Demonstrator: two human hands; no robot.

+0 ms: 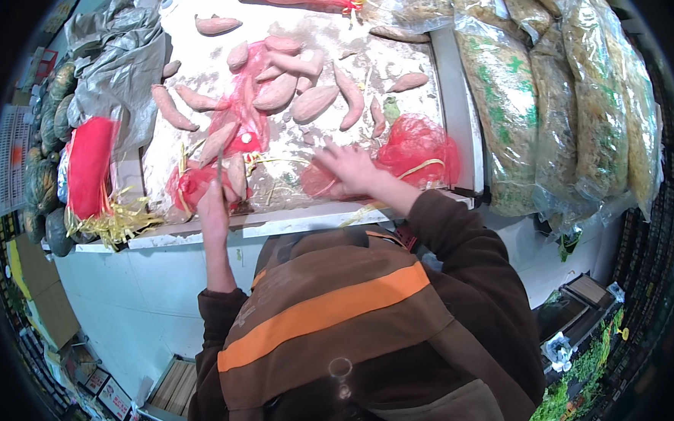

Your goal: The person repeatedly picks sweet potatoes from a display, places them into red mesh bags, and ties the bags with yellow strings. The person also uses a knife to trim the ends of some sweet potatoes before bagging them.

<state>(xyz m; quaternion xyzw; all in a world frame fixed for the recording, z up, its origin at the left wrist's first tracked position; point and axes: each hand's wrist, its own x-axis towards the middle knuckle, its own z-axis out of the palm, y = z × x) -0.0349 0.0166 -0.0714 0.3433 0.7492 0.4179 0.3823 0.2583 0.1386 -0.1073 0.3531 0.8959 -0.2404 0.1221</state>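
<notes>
My left hand [213,204] is closed near the front edge of the display table, beside a bunched red mesh bag [194,186]. A thin dark object [220,163] stands up from its grip; it is too blurred to name. Next to that hand lie sweet potatoes, one [235,173] to its right and another [218,143] behind it. My right hand [346,165] spreads its fingers palm down over red mesh netting [319,180]; whether it touches the netting I cannot tell. A fuller red mesh bundle [416,149] with a yellow tie lies to its right.
Several loose sweet potatoes [314,103] lie farther back, some on flattened red mesh [257,60]. Clear plastic bags of a yellowish-brown product [502,87] are stacked at right. Folded red net bags [90,166], grey woven sacks [118,67] and green pumpkins [41,189] stand at left.
</notes>
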